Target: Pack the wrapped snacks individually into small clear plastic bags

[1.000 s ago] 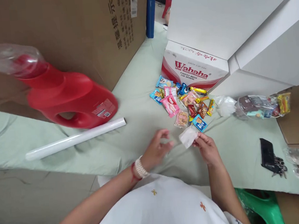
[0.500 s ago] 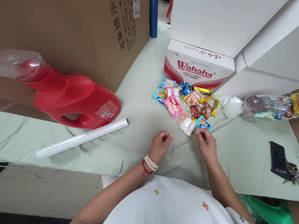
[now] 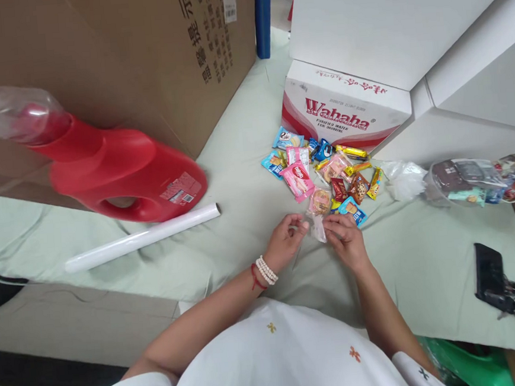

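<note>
Both my hands meet over the pale green cloth (image 3: 238,176), just in front of a pile of small snack packets (image 3: 322,173). My left hand (image 3: 285,238) and my right hand (image 3: 344,240) each pinch an edge of a small clear plastic bag (image 3: 318,227) held between them. The bag hangs crumpled and narrow. A bead bracelet and a red string circle my left wrist.
A red detergent jug (image 3: 117,171) lies on its side at the left, with a white paper roll (image 3: 140,239) in front of it. A Wahaha carton (image 3: 344,115) and large boxes stand behind. More bagged snacks (image 3: 470,179) lie right, a black phone with keys (image 3: 491,273) nearer.
My right hand let the white bag drop by the snack pile, then both hands closed in and took hold of it together. The view shifted slightly.
</note>
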### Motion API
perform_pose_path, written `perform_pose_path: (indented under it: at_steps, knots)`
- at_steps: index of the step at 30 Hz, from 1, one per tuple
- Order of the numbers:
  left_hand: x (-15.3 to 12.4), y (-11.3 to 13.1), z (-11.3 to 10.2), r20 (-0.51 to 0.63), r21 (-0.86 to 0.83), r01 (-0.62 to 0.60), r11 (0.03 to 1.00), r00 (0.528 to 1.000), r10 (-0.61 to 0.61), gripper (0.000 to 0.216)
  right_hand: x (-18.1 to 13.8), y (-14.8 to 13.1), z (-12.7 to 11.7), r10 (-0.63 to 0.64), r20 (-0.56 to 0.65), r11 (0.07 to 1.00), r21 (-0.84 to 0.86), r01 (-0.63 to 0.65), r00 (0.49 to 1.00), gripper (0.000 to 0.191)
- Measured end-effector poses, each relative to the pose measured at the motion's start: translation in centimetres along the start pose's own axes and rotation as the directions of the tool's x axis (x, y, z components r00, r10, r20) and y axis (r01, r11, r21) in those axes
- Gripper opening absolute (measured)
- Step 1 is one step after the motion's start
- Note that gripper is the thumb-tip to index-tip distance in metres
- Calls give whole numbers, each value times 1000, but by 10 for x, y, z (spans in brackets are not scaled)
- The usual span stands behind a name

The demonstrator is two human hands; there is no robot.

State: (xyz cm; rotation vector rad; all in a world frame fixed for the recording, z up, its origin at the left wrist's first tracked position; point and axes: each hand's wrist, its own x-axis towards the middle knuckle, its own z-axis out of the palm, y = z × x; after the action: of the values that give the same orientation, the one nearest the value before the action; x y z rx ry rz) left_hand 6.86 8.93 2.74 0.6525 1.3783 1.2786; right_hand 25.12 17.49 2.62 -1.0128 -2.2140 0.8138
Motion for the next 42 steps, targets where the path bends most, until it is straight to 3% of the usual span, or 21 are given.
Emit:
perform_pose_path:
  at_steps: [3,5,9,11,12,13,15,17,18,19,21,25,27,30,32,35,36,37,39,40,42]
  knots:
    - [7,4,7,121,-80,52,995,992,-43,47,-13,-6,-1,74,-57,985,160,-64,996,14]
    - [10,3,7,106,-148,84,985,992,-69,49,-19,-2,0,231,-122,911,376,-171,965,9]
    - [8,-1,-2,-13,-189,55,980,998,-58,48,-28,11,-1,608,-81,546,765,-342,790,23]
    - [6,-2,-4,-43,-162,12,987,999,-19,47,-31,11,-6,700,-131,476,818,-322,702,25]
    - [4,-1,-4,-46,-146,-4,989,999,-3,47,-31,7,-9,708,-192,507,808,-300,679,26]
    - [3,-1,-3,-41,-132,-13,991,999,8,47,-30,1,-11,682,-242,569,769,-292,691,25]
    - [1,0,0,-18,-115,-20,993,1000,18,48,-26,-13,-14,530,-206,722,619,-310,823,25]
    - [0,0,2,2,-131,-15,991,1000,15,50,-20,-27,-12,310,14,851,443,-284,951,32]
    - [0,0,3,9,-153,-3,988,1000,4,52,-16,-31,-10,218,121,891,381,-248,968,30]
    - [-1,-1,2,14,-182,15,983,1000,-13,54,-13,-33,-8,160,184,912,348,-216,970,24]
    - [-1,-1,-3,12,-244,56,968,998,-54,58,-11,-30,-4,151,180,908,363,-208,972,13]
    - [-2,0,-29,-12,-258,60,964,998,-65,56,-23,-6,-14,392,-4,740,596,-313,920,18]
    - [1,3,-50,-31,-165,26,986,999,-32,51,-34,4,-29,451,-66,675,678,-291,890,18]
    - [11,12,-87,-145,106,-105,989,982,119,38,-49,6,-51,312,-86,768,610,-198,946,5]
    - [17,20,-106,-302,318,-183,930,911,282,31,-56,-2,-57,117,-1,872,478,-102,993,13]
    - [12,29,-111,-482,536,-156,829,750,453,29,-63,-19,-45,-93,79,948,313,64,993,32]
    - [5,30,-106,-482,560,-130,818,752,450,27,-65,-24,-36,-126,64,960,260,105,990,36]
    - [-3,30,-98,-452,556,-104,824,795,405,29,-66,-29,-27,-148,43,969,205,137,988,38]
    - [-22,26,-77,-293,480,-14,877,940,176,50,-68,-36,-9,-176,27,980,102,172,984,40]
    - [-31,22,-67,-194,428,55,902,980,33,59,-70,-38,-1,-185,37,981,68,182,982,40]
    - [-43,13,-49,-53,385,150,911,989,-140,62,-75,-42,11,-199,70,980,39,197,977,40]
